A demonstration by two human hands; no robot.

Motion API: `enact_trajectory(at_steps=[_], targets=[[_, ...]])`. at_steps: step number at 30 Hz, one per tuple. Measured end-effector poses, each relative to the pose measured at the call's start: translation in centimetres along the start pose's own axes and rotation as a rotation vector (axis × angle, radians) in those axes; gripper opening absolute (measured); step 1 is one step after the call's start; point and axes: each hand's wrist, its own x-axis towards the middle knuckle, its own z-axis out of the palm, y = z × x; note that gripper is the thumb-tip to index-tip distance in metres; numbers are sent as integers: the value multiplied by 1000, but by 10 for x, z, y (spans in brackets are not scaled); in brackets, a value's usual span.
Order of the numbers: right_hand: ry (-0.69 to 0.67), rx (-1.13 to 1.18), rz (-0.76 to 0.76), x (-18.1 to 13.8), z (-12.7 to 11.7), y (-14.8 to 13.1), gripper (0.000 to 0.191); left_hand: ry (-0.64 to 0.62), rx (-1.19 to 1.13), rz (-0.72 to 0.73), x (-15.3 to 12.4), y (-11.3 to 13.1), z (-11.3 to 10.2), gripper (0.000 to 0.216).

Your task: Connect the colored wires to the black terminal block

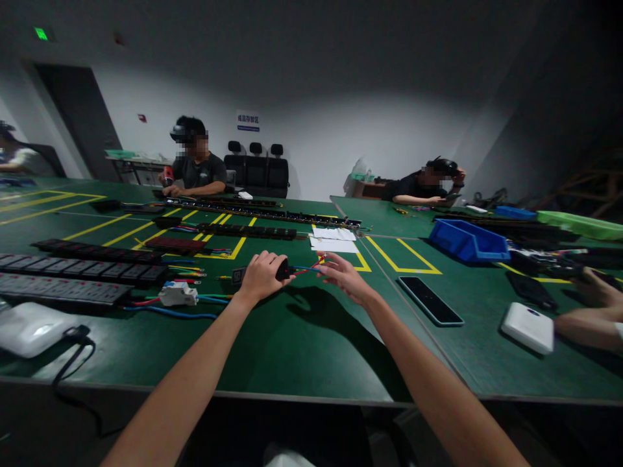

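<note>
Wrapped around a dark, hard-edged block (pixel 282 268), the left hand (pixel 263 277) is closed, with the block held just above the table (pixel 302 363). From the block's right end, thin, smooth-coated red and blue wires (pixel 305 268) are led toward the right hand (pixel 344 277). There the thumb and fingers are curved about the wire tips; whether these are pinched or merely touched cannot be told. Beyond the hands, flat white paper sheets (pixel 333 244) are laid. At left, long strips (pixel 63 290) with repeated square faces are ranged near a boxy white connector (pixel 178 294). At right, a flat, glossy-faced phone (pixel 431 301) and a round-cornered white box (pixel 528 329) are seen; farther off, a slope-sided blue bin (pixel 455 244) is placed.
</note>
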Motion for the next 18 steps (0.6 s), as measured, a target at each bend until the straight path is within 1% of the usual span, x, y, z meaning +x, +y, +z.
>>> enact_trajectory(at_steps=[2,4,11,18], targets=[[38,28,-6,1,1,0,49,10,12,-4,0,0,0,49],[51,25,-22,2,0,2,50,13,27,-1,1,0,0,50],[-85,-39,-96,2,-6,5,64,3,20,36,0,1,-3,49],[-139,-191,-141,0,-6,3,77,-31,0,45,0,1,-3,48]])
